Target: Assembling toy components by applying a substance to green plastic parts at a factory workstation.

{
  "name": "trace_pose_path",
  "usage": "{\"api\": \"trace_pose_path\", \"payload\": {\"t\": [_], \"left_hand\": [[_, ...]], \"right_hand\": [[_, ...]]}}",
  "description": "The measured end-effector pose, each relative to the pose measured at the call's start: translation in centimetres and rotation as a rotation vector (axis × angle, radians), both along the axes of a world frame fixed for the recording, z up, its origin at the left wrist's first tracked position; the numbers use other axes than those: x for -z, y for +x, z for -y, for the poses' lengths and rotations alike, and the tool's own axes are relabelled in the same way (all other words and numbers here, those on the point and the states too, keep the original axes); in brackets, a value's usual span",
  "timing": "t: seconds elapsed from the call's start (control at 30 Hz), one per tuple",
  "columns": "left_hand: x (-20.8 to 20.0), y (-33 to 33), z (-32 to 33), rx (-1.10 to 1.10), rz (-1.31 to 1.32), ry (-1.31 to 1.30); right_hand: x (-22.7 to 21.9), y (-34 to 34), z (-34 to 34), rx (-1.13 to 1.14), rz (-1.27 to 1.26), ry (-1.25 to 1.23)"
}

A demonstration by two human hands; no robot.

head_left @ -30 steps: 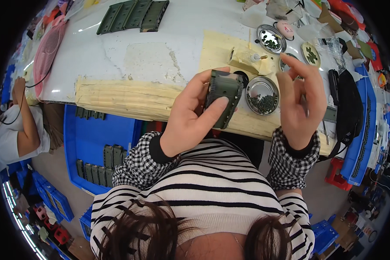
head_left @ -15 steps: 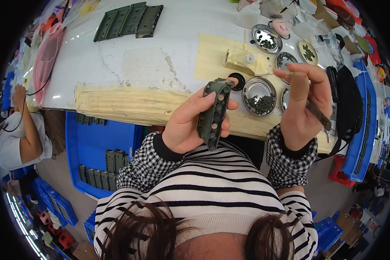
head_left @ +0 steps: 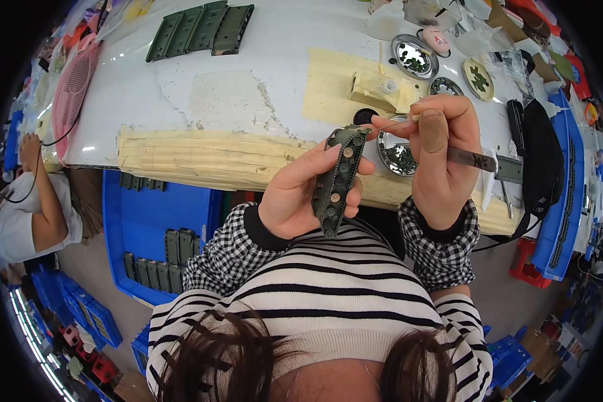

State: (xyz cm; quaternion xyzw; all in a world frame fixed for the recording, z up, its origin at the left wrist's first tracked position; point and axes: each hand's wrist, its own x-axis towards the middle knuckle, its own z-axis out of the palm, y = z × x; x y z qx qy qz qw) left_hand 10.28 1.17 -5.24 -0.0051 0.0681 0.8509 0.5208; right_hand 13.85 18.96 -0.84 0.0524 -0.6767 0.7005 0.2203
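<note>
My left hand is closed around a dark green model tank hull section with tracks and small wheels along its side, held tilted above the table edge. My right hand pinches a thin needle-like stick, whose fine tip reaches the hull's upper end; whether they touch I cannot tell. Flat metal tweezers are tucked in the same hand, with the handle end sticking out to the right. Behind the fingers, a round metal dish of tiny dark green parts is partly hidden.
More dishes of small green parts stand at the far right, with a pale round dish. A small bottle sits in a yellow-taped block. Green hull pieces lie at the far left; a blue bin holds more below.
My right hand has moved left and nearer, bringing the stick's tip to the hull's upper end. The left hand and the hull have shifted slightly right.
</note>
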Motion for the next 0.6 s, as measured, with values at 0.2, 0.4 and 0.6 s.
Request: {"api": "trace_pose_path", "payload": {"t": [0.2, 0.4, 0.6], "left_hand": [[0.0, 0.0, 0.0, -0.006, -0.033, -0.015], [-1.9, -0.5, 0.4, -0.143, -0.396, -0.334], [-2.1, -0.6, 1.0, -0.341, -0.885, -0.595]], "right_hand": [[0.0, 0.0, -0.1, 0.019, -0.002, -0.022], [0.2, -1.9, -2.0, 0.420, -0.020, 0.522], [1.3, -3.4, -2.6, 0.509, -0.143, 1.021]]}}
